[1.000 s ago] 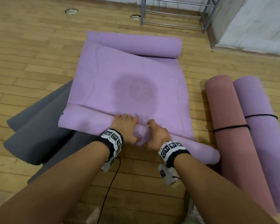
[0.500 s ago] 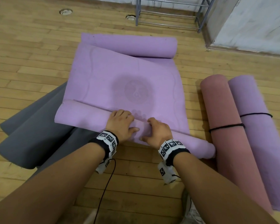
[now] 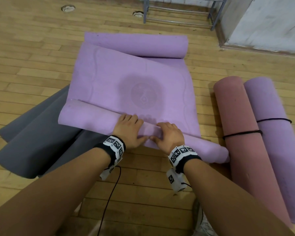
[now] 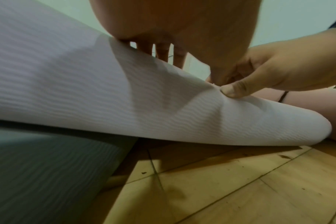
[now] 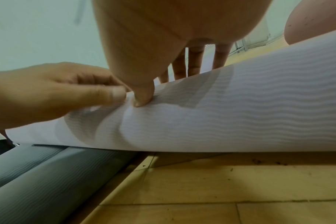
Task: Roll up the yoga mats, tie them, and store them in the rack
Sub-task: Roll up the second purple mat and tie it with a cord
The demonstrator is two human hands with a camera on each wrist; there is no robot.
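Rolling the lilac mat [image 3: 134,79] looks likely to go crooked: both hands sit near the middle of the roll, leaving its ends unguided, so one end could run ahead or the coil slacken. It lies on the wooden floor [image 3: 32,48], partly over a grey mat [image 3: 37,133], its far end also curled. The left hand [image 3: 128,129] and right hand [image 3: 169,136] each curl over the roll, fingers on top, thumbs pressing into its near face.
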